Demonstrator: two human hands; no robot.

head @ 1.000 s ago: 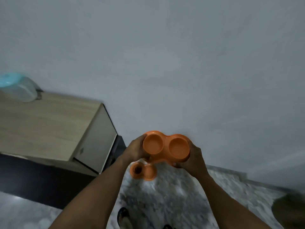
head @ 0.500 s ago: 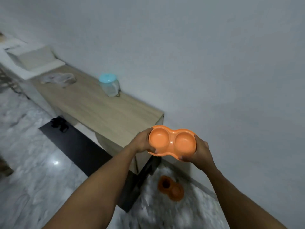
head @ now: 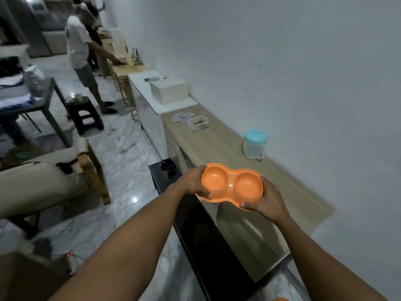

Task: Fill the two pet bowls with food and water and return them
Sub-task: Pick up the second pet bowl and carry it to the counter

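Empty orange double bowl, level, above counter edge.

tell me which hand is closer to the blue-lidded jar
Right. The right hand grips the end of the orange double bowl nearer the blue-lidded jar; the left hand holds the opposite end, farther away.

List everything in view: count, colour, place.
double pet bowl: one, orange, empty, in both hands
wooden cabinet: one, light wood, along the wall
jar: one, clear with teal lid, on the cabinet by the wall
container: one, white, open, farther along the cabinet
box: one, cream, on the white unit beyond
stool: one, black, on the floor
person: one, white shirt, far end
left hand: grips the bowl's left end
right hand: grips the bowl's right end
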